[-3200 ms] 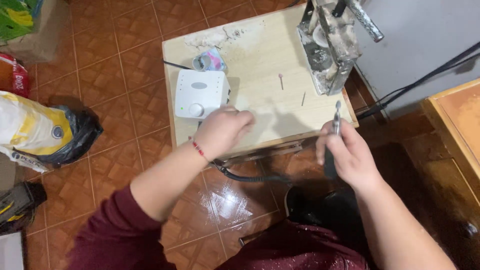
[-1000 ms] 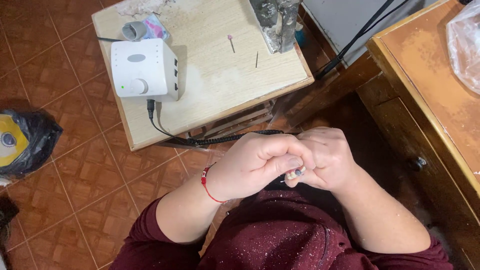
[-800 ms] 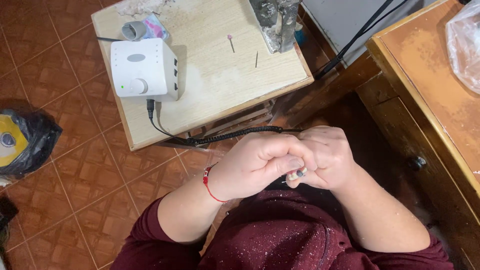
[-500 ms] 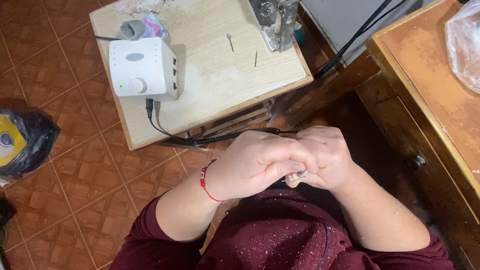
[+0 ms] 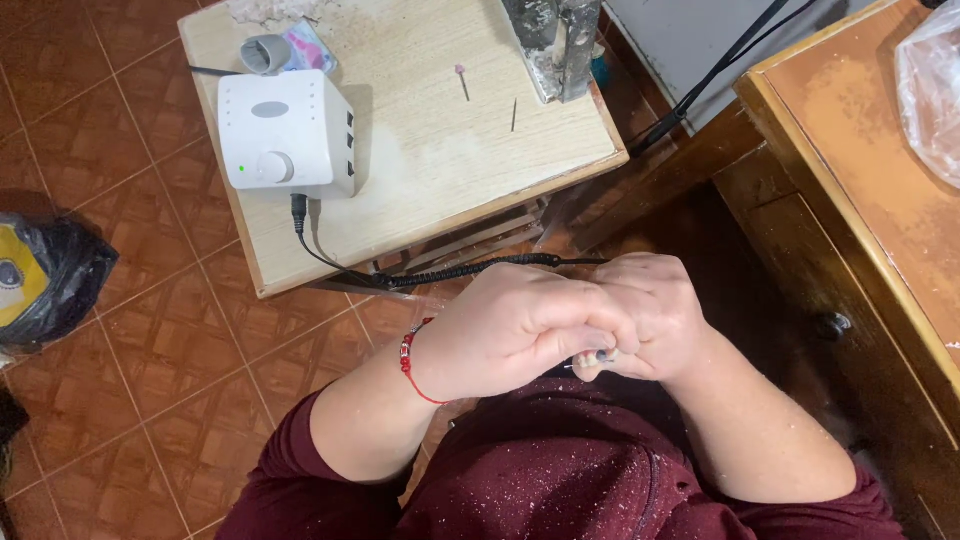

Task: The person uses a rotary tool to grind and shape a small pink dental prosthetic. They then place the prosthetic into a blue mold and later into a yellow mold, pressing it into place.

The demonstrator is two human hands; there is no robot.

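My left hand (image 5: 520,325) and my right hand (image 5: 655,312) are pressed together over my lap, fingers curled around a thin metal handpiece tip (image 5: 592,360) that peeks out between them. A red bracelet (image 5: 408,358) circles my left wrist. A black coiled cord (image 5: 460,270) runs from my hands to a white control box (image 5: 285,135) with a round knob on the small wooden table (image 5: 440,170). Two loose drill bits (image 5: 462,80) lie on the tabletop, apart from my hands.
A grey metal stand (image 5: 555,40) sits at the table's far edge. A wooden cabinet (image 5: 860,200) with a plastic bag (image 5: 930,90) on top stands to the right. A black and yellow bag (image 5: 40,280) lies on the tiled floor at left.
Three seconds ago my left hand was at the table edge and my right held the handpiece upright; now both hands are clasped together at my lap. Little has moved in the last second.
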